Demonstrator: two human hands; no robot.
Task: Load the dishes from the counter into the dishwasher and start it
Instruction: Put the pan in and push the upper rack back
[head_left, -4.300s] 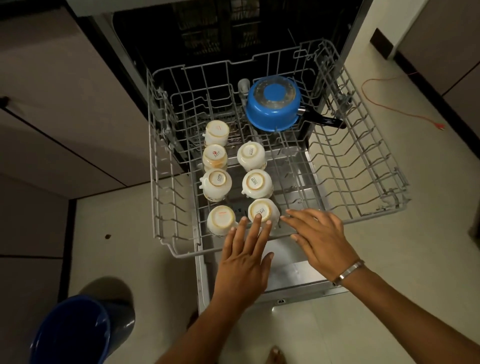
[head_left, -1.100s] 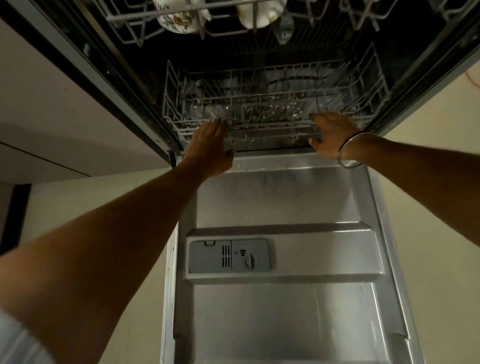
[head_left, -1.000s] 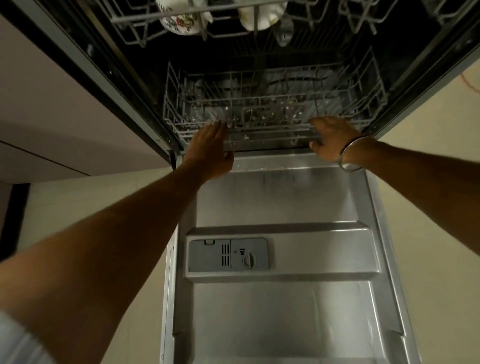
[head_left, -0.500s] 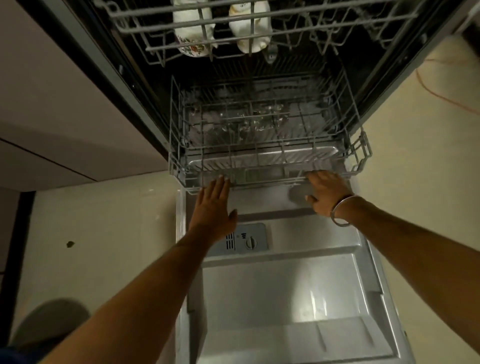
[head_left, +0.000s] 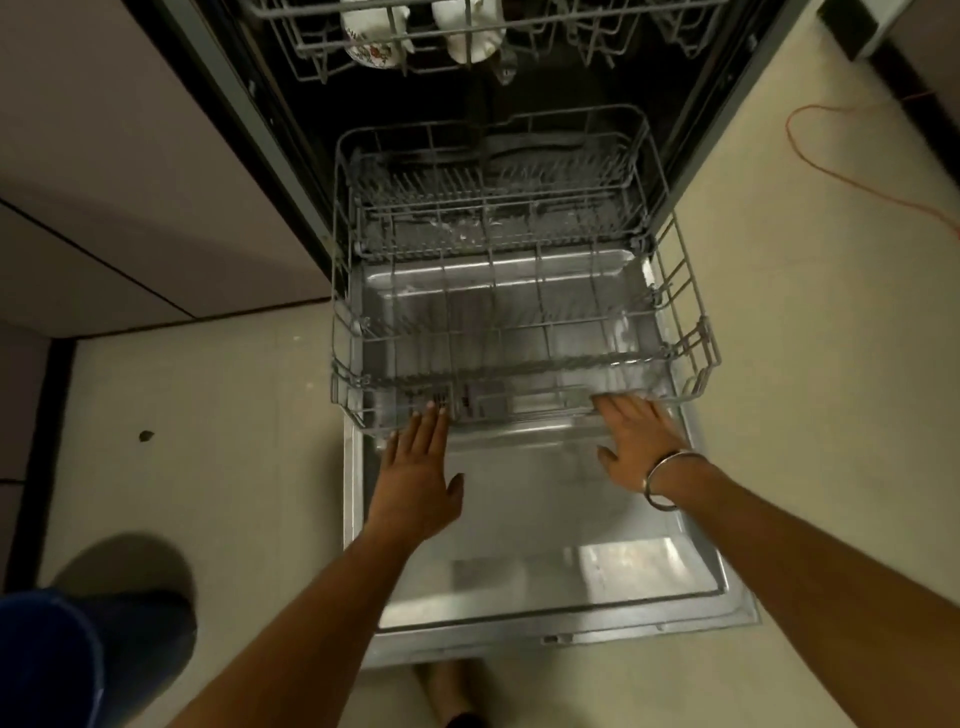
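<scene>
Both hands sitting at the front edge of the bottom rack, which is hanging halfway out of the dishwasher over the open door.

The left hand (head_left: 415, 480) is lying flat with fingers straight, tips touching the front rail of the bottom rack (head_left: 519, 332), gripping nothing. The right hand (head_left: 636, 441) is spread flat too, fingers reaching the rail near its right corner, a bangle (head_left: 662, 480) sitting on that wrist. The door (head_left: 545, 571) is lying flat underneath. Two cups (head_left: 371, 39) are hanging upside down in the top rack (head_left: 571, 26). A blue bucket (head_left: 57, 660) is standing on the floor at the left.
</scene>
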